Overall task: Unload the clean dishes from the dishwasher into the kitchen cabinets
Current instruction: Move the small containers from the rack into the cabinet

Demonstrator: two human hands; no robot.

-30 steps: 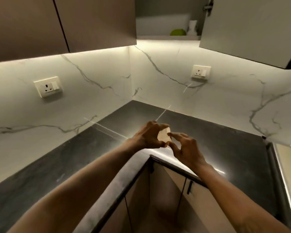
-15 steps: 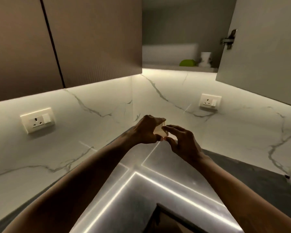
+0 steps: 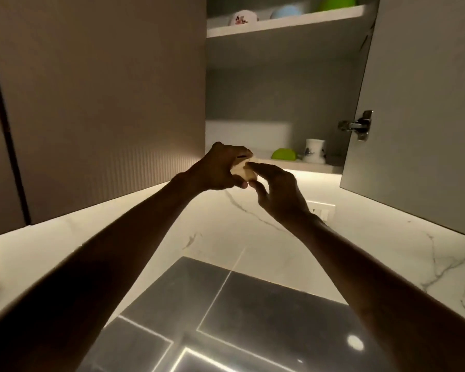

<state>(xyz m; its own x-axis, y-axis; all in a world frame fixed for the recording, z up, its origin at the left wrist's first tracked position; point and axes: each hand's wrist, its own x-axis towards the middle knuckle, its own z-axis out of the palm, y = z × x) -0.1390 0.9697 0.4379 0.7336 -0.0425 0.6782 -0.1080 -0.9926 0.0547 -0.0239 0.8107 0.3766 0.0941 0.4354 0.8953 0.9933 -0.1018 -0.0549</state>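
Note:
A small cream-coloured dish point(image 3: 242, 171), mostly hidden by fingers, is raised in front of the open upper cabinet. My left hand point(image 3: 223, 167) grips it from the left with curled fingers. My right hand point(image 3: 278, 193) pinches its right edge with thumb and forefinger. Both hands are just below and in front of the cabinet's lower shelf point(image 3: 301, 165). On that shelf stand a green bowl point(image 3: 283, 153) and a white patterned cup point(image 3: 315, 150).
The cabinet door point(image 3: 419, 108) hangs open to the right, its hinge showing. The upper shelf point(image 3: 285, 21) carries a white patterned bowl point(image 3: 243, 18), a blue bowl and a green one. Closed brown cabinets stand to the left. Marble backsplash and dark countertop point(image 3: 226, 318) lie below.
My view has tilted upward and both hands have lifted the dish from above the countertop to the level of the cabinet's lower shelf. The grip looks the same.

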